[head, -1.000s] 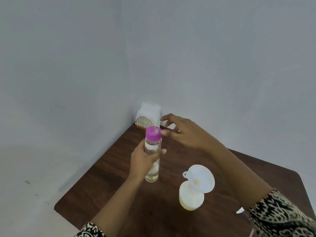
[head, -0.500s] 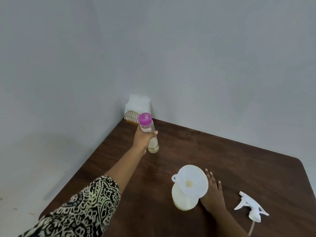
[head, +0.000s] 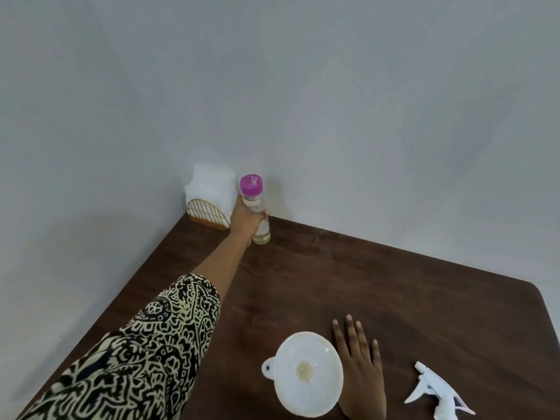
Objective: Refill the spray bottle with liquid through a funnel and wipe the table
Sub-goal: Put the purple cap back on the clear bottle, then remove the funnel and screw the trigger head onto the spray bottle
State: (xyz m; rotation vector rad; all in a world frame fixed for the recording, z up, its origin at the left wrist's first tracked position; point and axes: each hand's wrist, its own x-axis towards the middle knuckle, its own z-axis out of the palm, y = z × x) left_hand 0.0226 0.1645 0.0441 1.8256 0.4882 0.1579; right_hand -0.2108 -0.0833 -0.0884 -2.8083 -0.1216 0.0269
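On the bench point(head: 394, 298) — one bottle point(head: 262, 234), one funnel point(head: 306, 368), one spray head point(head: 436, 392); your left grip point(head: 245, 221) clamps the bottle, right grip point(head: 360, 371) flat, fingers straight.

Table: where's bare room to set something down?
Widest bare patch: middle of the table, between the pink-capped bottle and the funnel, out to the right edge. Crowded: near edge (funnel, right hand, spray head) and far-left corner (napkin holder, bottle, left hand).

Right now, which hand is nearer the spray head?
Right. The right hand lies flat beside the spray head; the left hand grips the pink-capped bottle far away.
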